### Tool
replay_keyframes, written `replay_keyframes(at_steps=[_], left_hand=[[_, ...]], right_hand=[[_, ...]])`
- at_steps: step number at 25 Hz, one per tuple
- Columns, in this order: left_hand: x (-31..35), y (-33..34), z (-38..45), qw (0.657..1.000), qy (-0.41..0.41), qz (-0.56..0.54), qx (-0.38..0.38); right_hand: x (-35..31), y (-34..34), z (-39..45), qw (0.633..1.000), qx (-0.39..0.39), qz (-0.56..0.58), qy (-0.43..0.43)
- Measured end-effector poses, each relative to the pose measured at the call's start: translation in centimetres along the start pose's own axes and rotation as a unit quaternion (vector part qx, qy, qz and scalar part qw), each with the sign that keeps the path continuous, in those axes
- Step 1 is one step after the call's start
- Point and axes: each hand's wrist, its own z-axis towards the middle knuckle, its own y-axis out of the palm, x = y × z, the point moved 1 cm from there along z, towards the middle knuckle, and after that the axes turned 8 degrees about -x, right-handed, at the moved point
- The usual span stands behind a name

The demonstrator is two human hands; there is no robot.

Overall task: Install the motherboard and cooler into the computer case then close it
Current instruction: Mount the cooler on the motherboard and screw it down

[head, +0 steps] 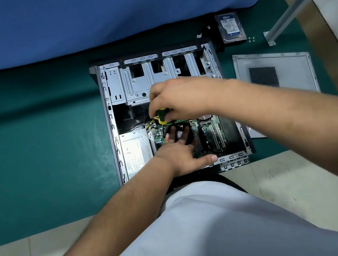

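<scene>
1. The right hand is curling its fingers round the yellow-and-green handle of a screwdriver, holding it upright with the shaft pointing down at the far left corner of the cooler.
2. The left hand is lying flat, its fingers straight and slightly spread, pressing on the black cooler fan, with the thumb stretched out towards the near rim of the computer case.
3. Directly under both sets of fingers, the cooler is sitting on the green motherboard, which is already lying inside the case; the grey power supply is lying just left of the left fingers.
4. Judged from this, the cooler-fastening step is in hand: one hand steadying, the other driving a screw. The tip itself is hidden, so I cannot tell whether it is seated.
5. The next move probably calls for keeping the shaft vertical, then shifting to the remaining cooler corners while the left fingers are making way.
6. Beyond the right fingers, the drive cage is rising close, limiting wrist room on the far side; yellow cables are crowding just left of the tool.
7. Well to the right of the fingers, on the green worktop, the side panel is waiting for closing, with a hard drive farther off.
</scene>
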Motion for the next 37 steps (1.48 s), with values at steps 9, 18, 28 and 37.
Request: replay_keyframes(at_steps=[9,18,28,37], left_hand=[[0.0,-0.2,-0.4,1.0,0.006,-0.01,-0.005],[-0.2,-0.1,-0.1,1.0,0.007,-0.012,-0.005],[-0.4,-0.1,0.1,1.0,0.001,-0.019,-0.011],[-0.4,0.1,0.2,1.0,0.007,-0.015,-0.007]], right_hand=[[-0.7,2.1,0.8,0.966,0.08,-0.004,0.244],[0.1,0.3,0.2,0.989,0.051,-0.031,0.132],[1.4,-0.6,0.0,0.999,-0.028,0.019,0.023],[-0.6,2.2,0.0,0.979,0.08,-0.034,0.184]])
